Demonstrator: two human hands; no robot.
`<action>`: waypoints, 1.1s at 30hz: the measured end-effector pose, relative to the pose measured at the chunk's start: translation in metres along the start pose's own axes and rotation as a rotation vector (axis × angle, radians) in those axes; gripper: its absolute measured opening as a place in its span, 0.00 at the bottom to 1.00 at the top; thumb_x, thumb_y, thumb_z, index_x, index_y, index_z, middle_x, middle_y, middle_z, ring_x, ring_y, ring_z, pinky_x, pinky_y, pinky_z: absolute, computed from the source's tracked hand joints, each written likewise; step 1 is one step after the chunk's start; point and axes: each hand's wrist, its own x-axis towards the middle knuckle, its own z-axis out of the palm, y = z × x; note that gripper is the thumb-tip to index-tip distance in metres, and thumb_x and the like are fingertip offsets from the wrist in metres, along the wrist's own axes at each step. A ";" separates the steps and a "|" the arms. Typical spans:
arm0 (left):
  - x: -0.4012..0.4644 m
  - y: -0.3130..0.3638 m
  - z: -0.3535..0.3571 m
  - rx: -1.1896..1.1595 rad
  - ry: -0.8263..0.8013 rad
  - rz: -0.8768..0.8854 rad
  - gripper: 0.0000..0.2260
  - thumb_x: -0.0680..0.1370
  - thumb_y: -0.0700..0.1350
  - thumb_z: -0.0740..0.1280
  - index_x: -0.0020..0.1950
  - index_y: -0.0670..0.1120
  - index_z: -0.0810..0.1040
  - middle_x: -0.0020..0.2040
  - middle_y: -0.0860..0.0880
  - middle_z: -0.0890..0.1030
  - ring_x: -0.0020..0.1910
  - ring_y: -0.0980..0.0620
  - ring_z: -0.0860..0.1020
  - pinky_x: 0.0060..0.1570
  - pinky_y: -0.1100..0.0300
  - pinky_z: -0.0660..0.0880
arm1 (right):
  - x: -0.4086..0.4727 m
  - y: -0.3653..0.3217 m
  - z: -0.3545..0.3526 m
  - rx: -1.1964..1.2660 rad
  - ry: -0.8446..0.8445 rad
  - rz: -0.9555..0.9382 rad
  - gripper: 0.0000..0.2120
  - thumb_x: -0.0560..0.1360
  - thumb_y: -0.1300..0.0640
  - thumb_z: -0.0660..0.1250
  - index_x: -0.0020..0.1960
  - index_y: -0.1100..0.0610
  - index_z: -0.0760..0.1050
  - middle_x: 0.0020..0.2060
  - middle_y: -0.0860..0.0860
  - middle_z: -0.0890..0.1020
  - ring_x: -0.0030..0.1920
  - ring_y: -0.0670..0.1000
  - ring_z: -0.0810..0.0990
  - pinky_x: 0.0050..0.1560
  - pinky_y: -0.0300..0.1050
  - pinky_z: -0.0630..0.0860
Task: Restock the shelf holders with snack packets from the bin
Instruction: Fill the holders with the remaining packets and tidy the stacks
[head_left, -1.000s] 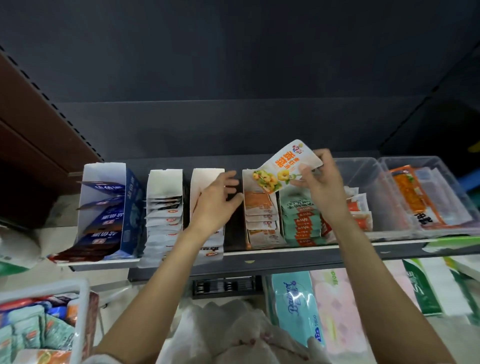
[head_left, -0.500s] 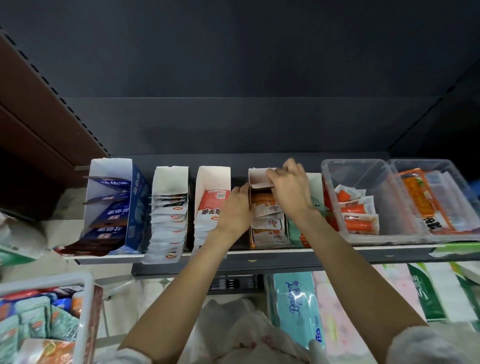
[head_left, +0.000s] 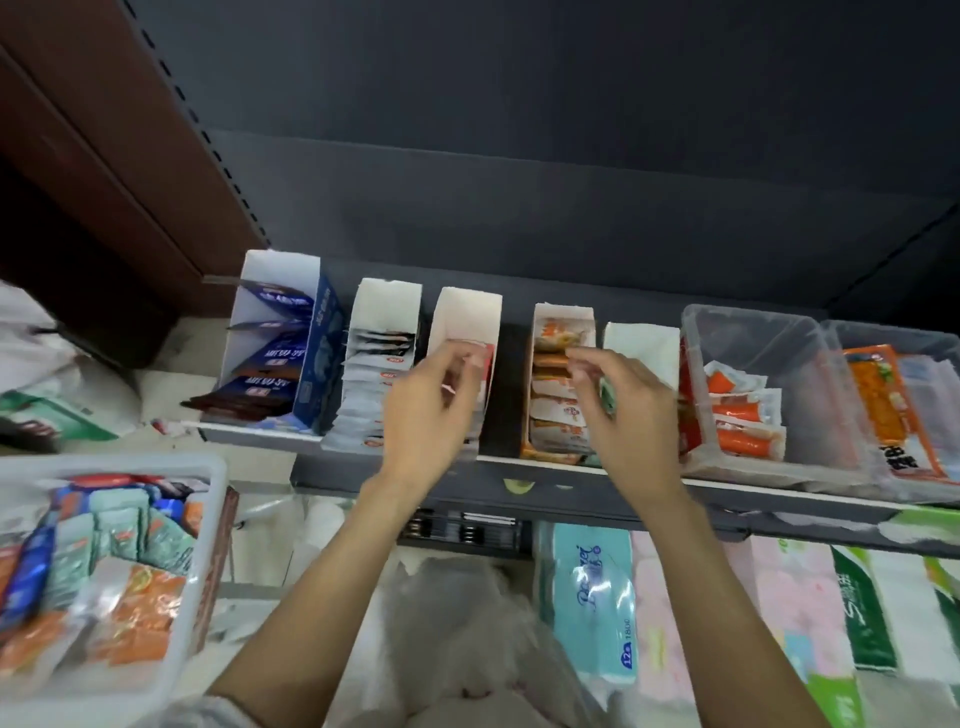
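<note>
Several cardboard holders stand in a row on the dark shelf (head_left: 519, 470). My left hand (head_left: 431, 410) hovers with loosely curled fingers in front of the third holder (head_left: 467, 317), at its red-and-white packet (head_left: 485, 358); blur hides any contact. My right hand (head_left: 623, 415) is over the fifth holder (head_left: 641, 340) of green packets. Its fingertips reach the orange packets (head_left: 558, 358) in the fourth holder (head_left: 563, 314), and it holds nothing. The white bin (head_left: 215, 499) of mixed snack packets sits at lower left.
A blue box (head_left: 322, 364) of dark packets and a white holder (head_left: 387, 306) stand at the shelf's left end. Two clear tubs (head_left: 753, 343) (head_left: 883, 348) with orange packets fill the right. Tissue packs (head_left: 592, 597) and a white plastic bag (head_left: 467, 623) lie below.
The orange-and-white packet my right hand held has gone into the fourth holder. Both hands have drawn back from it, the left shifting left to the third holder.
</note>
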 end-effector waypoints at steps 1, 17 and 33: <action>-0.012 -0.001 -0.013 -0.037 0.089 -0.012 0.08 0.80 0.50 0.60 0.50 0.52 0.77 0.36 0.53 0.79 0.34 0.55 0.75 0.34 0.59 0.71 | -0.007 -0.011 0.002 0.059 -0.024 -0.008 0.10 0.77 0.61 0.66 0.57 0.56 0.79 0.46 0.50 0.84 0.45 0.46 0.81 0.46 0.42 0.78; -0.227 -0.203 -0.233 0.406 0.282 -0.800 0.09 0.77 0.47 0.66 0.56 0.47 0.78 0.49 0.48 0.82 0.46 0.49 0.79 0.44 0.58 0.71 | -0.119 -0.196 0.178 0.044 -0.825 -0.411 0.07 0.75 0.59 0.64 0.50 0.53 0.79 0.41 0.47 0.85 0.40 0.52 0.82 0.34 0.41 0.70; -0.176 -0.426 -0.370 0.369 -0.001 -0.913 0.25 0.78 0.49 0.65 0.72 0.42 0.64 0.70 0.42 0.68 0.67 0.44 0.68 0.65 0.51 0.67 | -0.172 -0.313 0.431 0.002 -1.053 0.237 0.20 0.77 0.57 0.65 0.68 0.58 0.70 0.63 0.53 0.76 0.63 0.52 0.75 0.61 0.43 0.70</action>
